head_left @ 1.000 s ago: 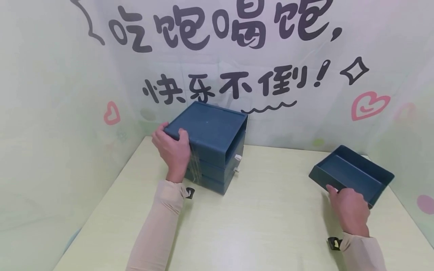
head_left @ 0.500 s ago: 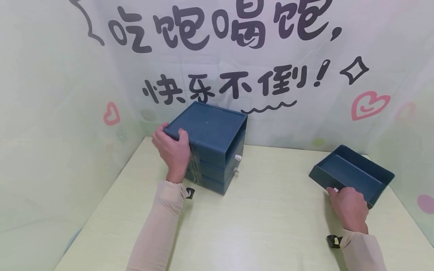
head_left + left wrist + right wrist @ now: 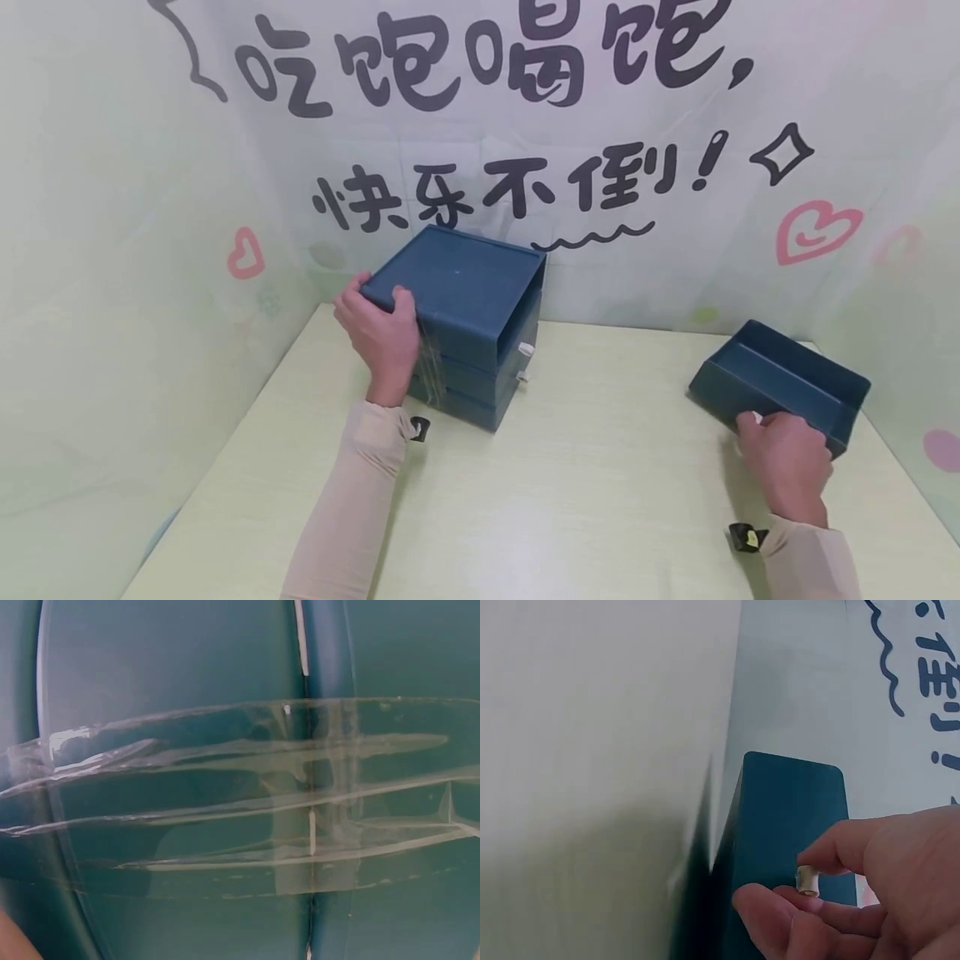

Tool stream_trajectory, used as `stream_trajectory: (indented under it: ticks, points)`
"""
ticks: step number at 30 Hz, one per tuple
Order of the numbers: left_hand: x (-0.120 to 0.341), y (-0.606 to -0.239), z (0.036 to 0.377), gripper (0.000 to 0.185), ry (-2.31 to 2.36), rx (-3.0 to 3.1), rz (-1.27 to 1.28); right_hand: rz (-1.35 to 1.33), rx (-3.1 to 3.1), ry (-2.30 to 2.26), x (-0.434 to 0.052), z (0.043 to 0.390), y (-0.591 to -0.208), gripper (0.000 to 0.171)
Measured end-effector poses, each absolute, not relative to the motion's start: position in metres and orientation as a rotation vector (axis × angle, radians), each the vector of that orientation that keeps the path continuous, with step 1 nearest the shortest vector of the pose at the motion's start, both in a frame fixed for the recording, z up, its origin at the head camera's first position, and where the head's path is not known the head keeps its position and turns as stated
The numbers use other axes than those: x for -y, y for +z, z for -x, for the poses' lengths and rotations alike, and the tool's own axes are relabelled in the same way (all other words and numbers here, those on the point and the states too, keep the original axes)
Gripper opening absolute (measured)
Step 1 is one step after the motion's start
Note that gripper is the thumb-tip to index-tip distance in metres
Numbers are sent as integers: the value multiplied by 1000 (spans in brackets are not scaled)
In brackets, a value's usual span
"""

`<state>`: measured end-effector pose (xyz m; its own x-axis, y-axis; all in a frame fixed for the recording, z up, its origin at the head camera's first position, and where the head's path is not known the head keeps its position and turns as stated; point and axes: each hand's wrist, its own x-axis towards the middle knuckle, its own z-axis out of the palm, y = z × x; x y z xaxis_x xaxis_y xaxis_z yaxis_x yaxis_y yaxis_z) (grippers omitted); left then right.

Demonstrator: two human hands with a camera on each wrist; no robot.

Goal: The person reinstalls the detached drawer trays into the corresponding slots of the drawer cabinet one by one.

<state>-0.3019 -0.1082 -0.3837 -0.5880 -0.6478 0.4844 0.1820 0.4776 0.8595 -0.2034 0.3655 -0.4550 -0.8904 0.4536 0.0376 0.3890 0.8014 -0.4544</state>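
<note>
A dark blue drawer unit [image 3: 457, 279] stands at the back left of the table, its top slot vacant and two lower drawers with white knobs in place. My left hand [image 3: 380, 337] grips the unit's top at its left corner, thumb on the near edge. Clear tape [image 3: 225, 802] runs across the unit's side in the left wrist view. At the right, my right hand [image 3: 787, 458] pinches the small white knob [image 3: 808, 880] of a pulled-out blue drawer [image 3: 787, 375]. That drawer is tilted, its front face lowered toward me, with nothing visible inside.
The pale table [image 3: 570, 500] stretches between the two hands. Behind it hangs a white cloth [image 3: 600, 283] with dark lettering and pink hearts. Similar cloth walls close in the left and right sides.
My right hand has shifted slightly right, and the drawer has tipped so more of its front face shows. The left hand and the drawer unit stay where they were.
</note>
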Motion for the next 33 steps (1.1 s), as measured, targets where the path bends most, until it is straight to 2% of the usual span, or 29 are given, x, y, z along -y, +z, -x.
stream_trajectory:
  ticks: [16, 23, 33]
  points:
    - [108, -383, 301, 53, -1229, 1868, -393, 855, 2682, 738, -381, 191, -426, 56]
    - [109, -382, 299, 53, -1222, 1862, -393, 807, 2430, 759, -381, 190, -429, 46]
    - [108, -382, 298, 54, -1226, 1857, -396, 716, 2304, 755, -380, 192, -435, 43]
